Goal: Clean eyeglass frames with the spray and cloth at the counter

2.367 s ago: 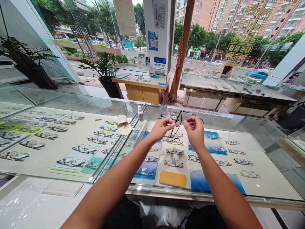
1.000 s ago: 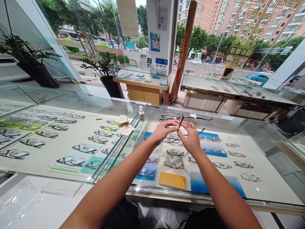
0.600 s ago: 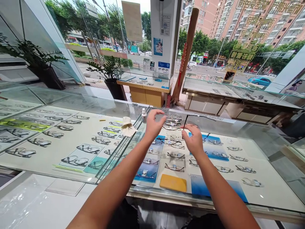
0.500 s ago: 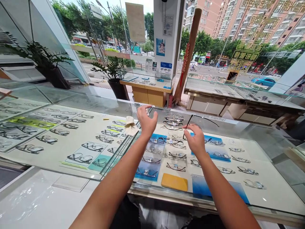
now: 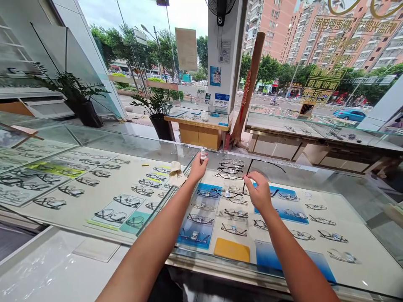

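Note:
My left hand (image 5: 198, 168) is closed round a small white dropper bottle (image 5: 203, 154) standing on the glass counter top (image 5: 317, 180). My right hand (image 5: 258, 190) pinches a pair of thin black-framed glasses (image 5: 266, 164) by one temple, and the frame reaches up and to the right above the glass. A crumpled beige cloth (image 5: 176, 175) lies on the counter just left of my left hand. Several folded glasses (image 5: 231, 166) are stacked on the glass between my hands.
Under the glass lie rows of display glasses (image 5: 110, 214) on white and blue cards, plus a yellow case (image 5: 231, 250). Beyond the counter are potted plants (image 5: 156, 110), a wooden display stand (image 5: 197, 126), another showcase (image 5: 315, 134) and shop windows.
My left hand let go of the glasses, moved left and away, and closed on the dropper bottle. My right hand keeps the glasses. The camera view tilted upward.

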The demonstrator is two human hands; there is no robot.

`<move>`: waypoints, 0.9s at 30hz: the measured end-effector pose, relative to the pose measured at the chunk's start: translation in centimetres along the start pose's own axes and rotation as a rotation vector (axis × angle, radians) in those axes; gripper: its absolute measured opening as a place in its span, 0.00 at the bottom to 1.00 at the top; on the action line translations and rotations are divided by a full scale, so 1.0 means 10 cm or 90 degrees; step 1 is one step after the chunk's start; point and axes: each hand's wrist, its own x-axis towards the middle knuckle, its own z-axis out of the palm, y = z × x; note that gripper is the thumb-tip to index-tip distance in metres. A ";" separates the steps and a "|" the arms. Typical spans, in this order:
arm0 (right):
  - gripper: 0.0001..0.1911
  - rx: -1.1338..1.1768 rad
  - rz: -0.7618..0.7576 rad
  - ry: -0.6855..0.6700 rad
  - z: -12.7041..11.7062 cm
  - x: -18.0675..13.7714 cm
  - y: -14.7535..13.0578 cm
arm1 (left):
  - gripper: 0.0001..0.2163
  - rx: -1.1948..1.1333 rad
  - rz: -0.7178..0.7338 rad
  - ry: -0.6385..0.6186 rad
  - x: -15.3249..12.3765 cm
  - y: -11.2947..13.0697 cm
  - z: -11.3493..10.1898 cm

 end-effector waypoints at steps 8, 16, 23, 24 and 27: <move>0.15 0.134 0.036 -0.056 -0.04 0.03 0.00 | 0.29 -0.567 -0.234 -0.566 -0.54 0.57 0.34; 0.15 0.265 0.117 -0.127 -0.07 0.04 -0.03 | 0.35 -0.444 -0.219 -0.564 -0.63 0.61 0.39; 0.16 0.290 0.123 -0.171 -0.07 0.03 -0.10 | 0.35 -0.243 -0.162 -0.458 -0.73 0.56 0.56; 0.16 0.297 0.128 -0.177 -0.07 0.03 -0.11 | 0.34 -0.240 -0.162 -0.458 -0.73 0.56 0.57; 0.16 0.325 0.137 -0.194 -0.07 0.03 -0.14 | 0.34 -0.237 -0.154 -0.457 -0.75 0.58 0.57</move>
